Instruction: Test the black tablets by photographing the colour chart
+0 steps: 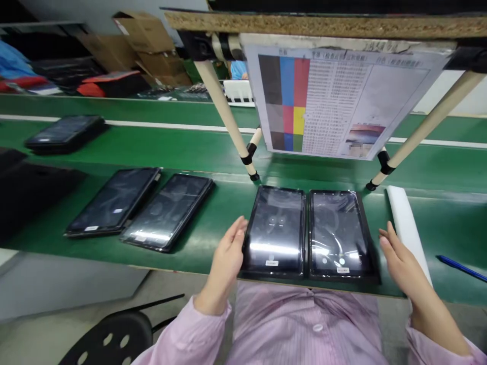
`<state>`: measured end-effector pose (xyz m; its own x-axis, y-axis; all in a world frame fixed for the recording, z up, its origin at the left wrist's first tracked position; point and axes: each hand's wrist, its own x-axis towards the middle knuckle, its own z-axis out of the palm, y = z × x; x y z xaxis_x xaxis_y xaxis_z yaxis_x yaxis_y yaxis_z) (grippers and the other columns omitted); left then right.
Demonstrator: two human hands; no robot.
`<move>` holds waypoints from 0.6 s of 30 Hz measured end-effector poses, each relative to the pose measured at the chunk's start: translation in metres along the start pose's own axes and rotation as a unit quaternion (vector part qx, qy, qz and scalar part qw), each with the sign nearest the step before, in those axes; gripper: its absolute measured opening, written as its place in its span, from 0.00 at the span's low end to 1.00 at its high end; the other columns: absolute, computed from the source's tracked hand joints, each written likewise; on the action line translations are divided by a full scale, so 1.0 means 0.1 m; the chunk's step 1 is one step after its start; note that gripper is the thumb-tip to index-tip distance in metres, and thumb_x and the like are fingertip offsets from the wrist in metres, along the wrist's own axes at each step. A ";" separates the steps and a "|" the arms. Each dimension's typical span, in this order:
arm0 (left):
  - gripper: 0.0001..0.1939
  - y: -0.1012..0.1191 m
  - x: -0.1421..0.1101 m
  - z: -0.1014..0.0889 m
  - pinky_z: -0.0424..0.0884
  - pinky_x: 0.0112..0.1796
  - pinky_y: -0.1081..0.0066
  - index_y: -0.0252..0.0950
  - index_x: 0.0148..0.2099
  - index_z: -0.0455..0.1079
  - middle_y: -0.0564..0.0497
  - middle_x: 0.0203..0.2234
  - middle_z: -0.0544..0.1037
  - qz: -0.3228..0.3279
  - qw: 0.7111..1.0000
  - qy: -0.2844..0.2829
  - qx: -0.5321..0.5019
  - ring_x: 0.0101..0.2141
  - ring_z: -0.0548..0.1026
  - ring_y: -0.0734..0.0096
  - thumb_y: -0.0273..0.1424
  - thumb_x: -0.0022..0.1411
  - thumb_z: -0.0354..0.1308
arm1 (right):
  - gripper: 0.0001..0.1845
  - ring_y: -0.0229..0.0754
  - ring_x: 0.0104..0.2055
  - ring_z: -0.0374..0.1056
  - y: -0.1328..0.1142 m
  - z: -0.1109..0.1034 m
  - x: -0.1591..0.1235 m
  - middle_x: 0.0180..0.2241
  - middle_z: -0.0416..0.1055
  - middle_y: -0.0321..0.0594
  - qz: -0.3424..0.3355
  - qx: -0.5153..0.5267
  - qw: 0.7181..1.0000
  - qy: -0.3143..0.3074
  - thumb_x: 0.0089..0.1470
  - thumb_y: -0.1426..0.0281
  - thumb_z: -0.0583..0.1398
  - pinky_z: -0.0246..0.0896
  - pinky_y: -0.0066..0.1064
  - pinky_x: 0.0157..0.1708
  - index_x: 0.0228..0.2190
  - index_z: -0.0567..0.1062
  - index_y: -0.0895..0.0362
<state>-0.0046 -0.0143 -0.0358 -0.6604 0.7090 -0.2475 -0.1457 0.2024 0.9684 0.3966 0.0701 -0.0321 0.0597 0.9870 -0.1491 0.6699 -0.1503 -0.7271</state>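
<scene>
Head view: left tablet (276,225) and right tablet (335,230) lie side by side on green bench (226,200), long axes running front to back. Left hand (227,252) is unclenched at left tablet's left edge, contact unclear. Right hand (404,263), loose, grasping nothing, is just right of right tablet.

Centre-left tablet (274,225) and centre-right tablet (337,228): smooth, glossy, glass-like faces (overhead light mirrors as a bright band on the former). Worktop (228,203): smooth, with a soft sheen. Shelf board (323,27): wood particleboard edge, coarse and rough. Frame tube (224,112): smooth, plastic-looking. Colour chart (331,101): printed paper; any clear covering cannot be confirmed. White strip (405,213): matt, foam-like. Pen (462,268): appears plastic. Shirt (297,329): striped cloth, matt, creased. Upper carton (146,33): matt cardboard.
</scene>
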 end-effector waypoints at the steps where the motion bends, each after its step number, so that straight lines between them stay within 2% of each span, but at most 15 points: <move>1: 0.26 0.01 -0.07 0.02 0.51 0.73 0.53 0.37 0.65 0.74 0.41 0.68 0.71 0.040 0.999 0.004 0.021 0.71 0.64 0.53 0.36 0.66 0.64 | 0.49 0.58 0.72 0.62 0.01 0.00 -0.04 0.68 0.67 0.51 0.011 0.003 1.000 -0.012 0.66 0.41 0.50 0.51 0.55 0.74 0.75 0.53 0.58; 2: 0.26 0.02 -0.16 0.07 0.47 0.74 0.54 0.40 0.66 0.73 0.43 0.71 0.68 0.086 0.995 -0.014 0.052 0.73 0.61 0.55 0.36 0.67 0.63 | 0.50 0.59 0.71 0.64 0.03 0.01 -0.08 0.68 0.68 0.51 0.019 0.009 0.999 -0.025 0.65 0.40 0.50 0.51 0.56 0.74 0.75 0.54 0.58; 3: 0.26 0.02 -0.27 0.13 0.46 0.74 0.53 0.42 0.67 0.72 0.45 0.72 0.67 0.130 0.986 -0.058 0.088 0.73 0.59 0.56 0.36 0.68 0.62 | 0.51 0.59 0.70 0.65 0.03 0.02 -0.10 0.67 0.69 0.51 0.024 0.016 0.999 -0.037 0.64 0.38 0.50 0.52 0.56 0.74 0.74 0.55 0.58; 4: 0.26 0.02 -0.39 0.22 0.47 0.74 0.51 0.42 0.68 0.71 0.45 0.72 0.67 0.167 0.969 -0.130 0.130 0.73 0.60 0.55 0.37 0.71 0.59 | 0.52 0.59 0.70 0.66 0.04 0.03 -0.12 0.67 0.69 0.51 0.029 0.024 0.998 -0.047 0.63 0.37 0.50 0.52 0.56 0.73 0.74 0.56 0.58; 5: 0.28 0.00 -0.52 0.32 0.49 0.73 0.50 0.42 0.72 0.67 0.44 0.73 0.65 0.174 0.946 -0.220 0.161 0.73 0.61 0.55 0.38 0.73 0.56 | 0.53 0.60 0.70 0.66 0.03 0.04 -0.14 0.67 0.69 0.51 0.034 0.030 0.997 -0.055 0.62 0.36 0.51 0.52 0.57 0.74 0.74 0.56 0.58; 7: 0.33 -0.04 -0.75 0.56 0.51 0.73 0.50 0.41 0.77 0.56 0.43 0.76 0.55 0.122 0.906 -0.361 0.186 0.75 0.55 0.56 0.38 0.74 0.54 | 0.55 0.60 0.71 0.64 -0.01 0.04 -0.15 0.69 0.66 0.51 0.043 0.036 0.996 -0.065 0.60 0.35 0.51 0.50 0.57 0.74 0.74 0.56 0.58; 8: 0.36 -0.07 -0.84 0.68 0.50 0.73 0.50 0.40 0.79 0.52 0.42 0.77 0.50 0.089 0.896 -0.391 0.189 0.76 0.51 0.56 0.37 0.74 0.54 | 0.56 0.59 0.72 0.62 -0.04 0.04 -0.15 0.70 0.64 0.50 0.046 0.038 0.996 -0.070 0.60 0.34 0.51 0.49 0.56 0.75 0.74 0.56 0.58; 10: 0.39 -0.13 -0.95 0.87 0.45 0.74 0.49 0.37 0.80 0.47 0.40 0.78 0.44 0.044 0.897 -0.404 0.176 0.77 0.44 0.55 0.36 0.73 0.54 | 0.57 0.58 0.74 0.58 -0.12 0.03 -0.15 0.72 0.60 0.49 0.048 0.039 0.994 -0.084 0.59 0.33 0.50 0.45 0.54 0.76 0.74 0.55 0.58; 12: 0.40 -0.19 -1.00 0.99 0.42 0.74 0.47 0.37 0.80 0.48 0.40 0.78 0.43 0.026 0.910 -0.390 0.134 0.77 0.41 0.54 0.35 0.72 0.56 | 0.56 0.56 0.76 0.53 -0.20 0.01 -0.15 0.73 0.57 0.47 0.038 0.032 0.994 -0.098 0.60 0.34 0.50 0.41 0.52 0.77 0.74 0.56 0.59; 15: 0.41 -0.25 -1.04 1.06 0.40 0.74 0.47 0.41 0.78 0.53 0.42 0.78 0.48 0.010 0.925 -0.378 0.026 0.77 0.43 0.51 0.37 0.68 0.62 | 0.54 0.55 0.77 0.49 -0.30 -0.05 -0.14 0.74 0.54 0.44 0.014 0.008 0.992 -0.122 0.62 0.36 0.50 0.37 0.51 0.78 0.73 0.57 0.61; 18: 0.44 -0.23 -1.05 1.07 0.43 0.74 0.49 0.42 0.77 0.55 0.41 0.78 0.51 -0.031 0.932 -0.354 -0.069 0.77 0.46 0.51 0.38 0.64 0.66 | 0.50 0.56 0.77 0.52 -0.34 -0.15 -0.08 0.73 0.57 0.44 -0.001 -0.005 0.994 -0.109 0.63 0.39 0.53 0.40 0.53 0.78 0.72 0.61 0.58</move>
<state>0.1471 -0.0208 -0.0353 -0.0031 0.9770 -0.2133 -0.2930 0.2031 0.9343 0.3845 0.0678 0.0040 -0.1032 0.9513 -0.2905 0.6773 -0.1467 -0.7209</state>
